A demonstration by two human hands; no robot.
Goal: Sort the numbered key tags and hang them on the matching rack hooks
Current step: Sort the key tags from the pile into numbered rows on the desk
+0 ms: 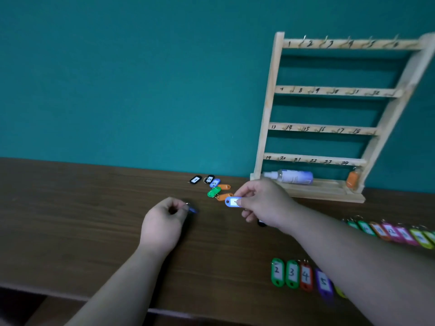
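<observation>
rack (329, 128) back-right on table (70, 208) | loose tags (215, 188) left

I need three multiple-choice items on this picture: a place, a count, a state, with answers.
1. Where does the white bottle lie?
A. on the wooden rack's base
B. among the loose tags
C. at the table's front edge

2. How many numbered rails has the rack?
A. two
B. four
C. six

3. What does the right hand do?
A. lies flat
B. pinches a light blue tag
C. holds the bottle

Answers:
1 A: it lies on the base, under the lowest rail.
2 B: four rails cross the frame.
3 B: thumb and finger close on the tag.
</observation>
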